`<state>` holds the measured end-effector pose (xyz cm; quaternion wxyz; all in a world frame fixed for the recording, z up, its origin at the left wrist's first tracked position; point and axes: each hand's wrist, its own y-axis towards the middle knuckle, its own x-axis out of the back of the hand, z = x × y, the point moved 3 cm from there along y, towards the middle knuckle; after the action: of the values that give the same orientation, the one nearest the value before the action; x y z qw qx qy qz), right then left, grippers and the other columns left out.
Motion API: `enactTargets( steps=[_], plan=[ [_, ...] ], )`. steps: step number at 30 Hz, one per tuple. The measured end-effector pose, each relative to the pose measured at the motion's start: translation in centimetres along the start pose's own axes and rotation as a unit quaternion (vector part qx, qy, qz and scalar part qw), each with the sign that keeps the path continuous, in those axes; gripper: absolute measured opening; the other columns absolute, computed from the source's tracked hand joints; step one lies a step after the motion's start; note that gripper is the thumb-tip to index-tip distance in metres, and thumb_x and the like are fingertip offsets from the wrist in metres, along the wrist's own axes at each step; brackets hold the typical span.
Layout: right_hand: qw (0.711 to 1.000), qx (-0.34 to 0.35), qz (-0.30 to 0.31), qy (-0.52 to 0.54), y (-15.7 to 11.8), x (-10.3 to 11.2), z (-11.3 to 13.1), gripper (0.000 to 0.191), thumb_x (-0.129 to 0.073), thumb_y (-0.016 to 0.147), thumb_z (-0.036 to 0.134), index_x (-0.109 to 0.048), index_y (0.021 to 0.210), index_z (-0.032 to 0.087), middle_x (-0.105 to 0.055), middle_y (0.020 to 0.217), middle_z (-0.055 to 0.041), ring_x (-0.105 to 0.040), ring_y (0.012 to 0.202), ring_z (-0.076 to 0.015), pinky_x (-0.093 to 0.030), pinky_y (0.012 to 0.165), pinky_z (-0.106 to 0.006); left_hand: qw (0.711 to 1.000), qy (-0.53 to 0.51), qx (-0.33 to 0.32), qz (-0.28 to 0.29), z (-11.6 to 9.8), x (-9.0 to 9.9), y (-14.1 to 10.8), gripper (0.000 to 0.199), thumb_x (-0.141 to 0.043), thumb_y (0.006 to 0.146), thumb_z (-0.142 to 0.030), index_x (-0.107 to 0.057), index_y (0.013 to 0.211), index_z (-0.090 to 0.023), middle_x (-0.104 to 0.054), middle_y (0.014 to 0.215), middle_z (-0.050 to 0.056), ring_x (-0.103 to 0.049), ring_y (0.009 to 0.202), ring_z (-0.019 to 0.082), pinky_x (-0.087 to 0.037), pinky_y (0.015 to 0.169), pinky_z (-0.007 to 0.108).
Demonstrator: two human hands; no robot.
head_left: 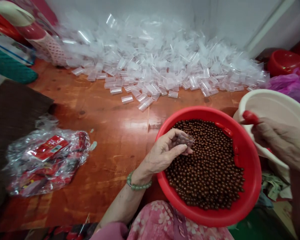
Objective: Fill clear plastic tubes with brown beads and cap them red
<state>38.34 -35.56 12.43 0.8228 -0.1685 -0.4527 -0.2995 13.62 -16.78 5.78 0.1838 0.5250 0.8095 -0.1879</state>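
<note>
Over the left part of a red basin (252,186), my left hand (161,153) pinches a small clear plastic sleeve (186,140) between thumb and fingers. A bead bracelet circles that wrist. Below it, the basin holds a mass of small round brown balls (202,176). My right hand (277,136), smeared by motion, is raised at the basin's right side, in front of a white tub (292,103). A small red object (250,117) shows at its fingertips; blur hides its kind. Red pieces (236,155) show at the basin's inner right wall.
A wide heap of clear plastic sleeves (160,66) lies along the back of the wooden table (110,133). On the left are a crinkled bag with red packets (50,160) and a dark box (15,110). A purple plastic bag (290,86) lies behind the tub.
</note>
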Motion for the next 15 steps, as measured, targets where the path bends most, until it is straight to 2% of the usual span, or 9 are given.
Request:
enactTargets(
  steps=[1,3,5,9,15],
  plan=[
    [0.997,0.042,0.064,0.021,0.1,-1.3,2.7,0.049,-0.042,0.099,0.06,-0.072,0.11,0.024,-0.075,0.099,-0.009,-0.07,0.083,-0.0233,-0.053,0.076,-0.034,1.0,-0.004,0.0,-0.001,0.0,0.0,0.0,0.021,-0.072,0.087,-0.027,-0.064,0.104,-0.017,-0.072,0.091,0.004,-0.071,0.083,0.014,-0.057,0.08,0.027],
    [0.98,0.129,0.144,0.038,0.5,-3.7,6.9,0.046,-0.041,0.1,0.056,-0.071,0.111,0.022,-0.074,0.099,-0.0071,-0.069,0.084,-0.0215,-0.053,0.077,-0.033,1.0,-0.014,-0.009,-0.001,0.0,0.2,0.0,0.022,-0.073,0.086,-0.027,-0.065,0.104,-0.016,-0.073,0.092,0.005,-0.071,0.083,0.014,-0.057,0.079,0.026],
    [0.96,0.206,0.182,0.046,1.0,-5.5,9.4,0.039,-0.044,0.101,0.05,-0.07,0.106,0.021,-0.073,0.094,-0.0051,-0.067,0.081,-0.0192,-0.052,0.075,-0.03,0.999,-0.049,-0.022,-0.006,0.0,0.5,0.1,0.024,-0.075,0.085,-0.029,-0.066,0.104,-0.017,-0.074,0.093,0.005,-0.072,0.083,0.015,-0.058,0.078,0.026],
    [0.942,0.286,0.173,0.032,2.2,-7.1,10.3,0.026,-0.05,0.101,0.04,-0.067,0.099,0.02,-0.069,0.089,-0.0027,-0.065,0.079,-0.0157,-0.05,0.074,-0.027,0.991,-0.109,-0.059,-0.042,-0.1,1.0,0.2,0.027,-0.077,0.083,-0.031,-0.063,0.102,-0.018,-0.073,0.096,0.004,-0.074,0.082,0.016,-0.06,0.077,0.027],
    [0.936,0.326,0.131,0.033,2.9,-6.6,10.3,0.019,-0.055,0.1,0.033,-0.068,0.099,0.02,-0.069,0.087,-0.0026,-0.065,0.076,-0.0154,-0.051,0.073,-0.028,0.994,-0.034,-0.076,-0.069,-0.1,1.0,0.2,0.022,-0.073,0.087,-0.029,-0.062,0.102,-0.017,-0.073,0.099,0.005,-0.073,0.085,0.014,-0.058,0.083,0.027]
  ],
)
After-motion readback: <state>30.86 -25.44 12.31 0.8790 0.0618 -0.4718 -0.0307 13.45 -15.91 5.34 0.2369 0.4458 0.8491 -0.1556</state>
